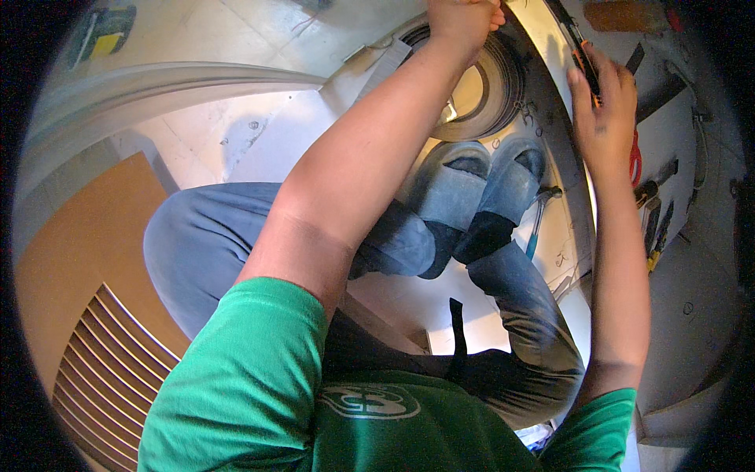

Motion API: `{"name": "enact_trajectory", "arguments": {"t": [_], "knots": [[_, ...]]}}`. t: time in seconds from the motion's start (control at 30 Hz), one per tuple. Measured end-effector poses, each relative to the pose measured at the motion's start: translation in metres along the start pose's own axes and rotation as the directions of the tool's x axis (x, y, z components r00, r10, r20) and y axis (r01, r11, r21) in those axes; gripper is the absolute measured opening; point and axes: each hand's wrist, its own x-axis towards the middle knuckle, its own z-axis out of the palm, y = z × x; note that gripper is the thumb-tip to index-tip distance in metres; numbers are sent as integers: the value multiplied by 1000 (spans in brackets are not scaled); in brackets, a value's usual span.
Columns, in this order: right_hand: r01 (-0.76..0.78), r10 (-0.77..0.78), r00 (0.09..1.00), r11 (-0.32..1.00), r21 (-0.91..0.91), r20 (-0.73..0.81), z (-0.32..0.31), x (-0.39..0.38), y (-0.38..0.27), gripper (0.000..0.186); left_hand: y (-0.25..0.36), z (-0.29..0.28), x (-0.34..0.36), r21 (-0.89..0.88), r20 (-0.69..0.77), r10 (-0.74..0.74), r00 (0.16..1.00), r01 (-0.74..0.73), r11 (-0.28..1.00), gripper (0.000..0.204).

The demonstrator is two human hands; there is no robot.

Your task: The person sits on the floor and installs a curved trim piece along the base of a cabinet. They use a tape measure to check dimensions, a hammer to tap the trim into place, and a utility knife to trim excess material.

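Observation:
My left hand [464,25] is at the top edge, its fingers curled closed. What it holds, if anything, is cut off or hidden. My right hand [609,106] is closed around a slim tool with black and orange handles [584,64], whose far end runs out of the top of the picture; its kind cannot be made out. Between my arms stands a long dark-edged panel [560,130], bent by the lens. Below my left hand lies a dark coiled roll of strip [503,86].
Grey slippers [452,185] are on my feet. A blue-handled hammer [538,224] lies beside them. Right of the panel are a red-handled tool [635,161] and yellow-handled pliers [655,256]. A slatted brown panel [118,228] is at left, a black-and-yellow tool [106,38] at far left.

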Motion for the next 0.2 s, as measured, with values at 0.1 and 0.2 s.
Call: {"name": "enact_trajectory", "arguments": {"t": [0.1, 0.2], "knots": [[-47, 42, 998, 992, 116, 50, -17, -45, -20, 38, -13, -4, 9, -93, 36, -7, 999, 10, 996, 12], [-168, 128, 968, 969, 183, 214, -32, -88, -38, 47, -26, -7, 16, -201, 40, -74, 996, 81, 976, 13]]}}
